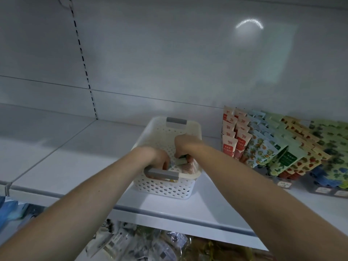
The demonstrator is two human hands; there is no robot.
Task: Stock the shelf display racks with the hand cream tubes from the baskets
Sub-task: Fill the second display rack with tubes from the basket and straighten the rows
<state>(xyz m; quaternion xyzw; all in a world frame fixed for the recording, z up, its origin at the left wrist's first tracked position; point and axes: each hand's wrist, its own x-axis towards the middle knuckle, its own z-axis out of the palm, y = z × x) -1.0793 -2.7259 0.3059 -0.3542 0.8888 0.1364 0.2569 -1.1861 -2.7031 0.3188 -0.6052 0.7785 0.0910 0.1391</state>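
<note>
A white perforated basket (163, 189) with grey handles sits on the shelf, straight ahead. Both of my hands reach down inside it. My left hand (157, 155) is curled over tubes near the basket's front handle. My right hand (185, 146) pinches a green hand cream tube (181, 161). An orange-pink tube (189, 167) lies against the right wall of the basket. To the right, display racks (284, 184) hold rows of upright tubes (263, 147) in red, blue floral, green and strawberry prints. My fingertips are hidden by the basket rim and the tubes.
The white shelf (56, 159) stretches left of the basket, with a slotted upright (88, 80) on the back panel. Below the shelf edge, wrapped packets (143, 245) fill the lower level, and blue items (11, 210) hang at the lower left.
</note>
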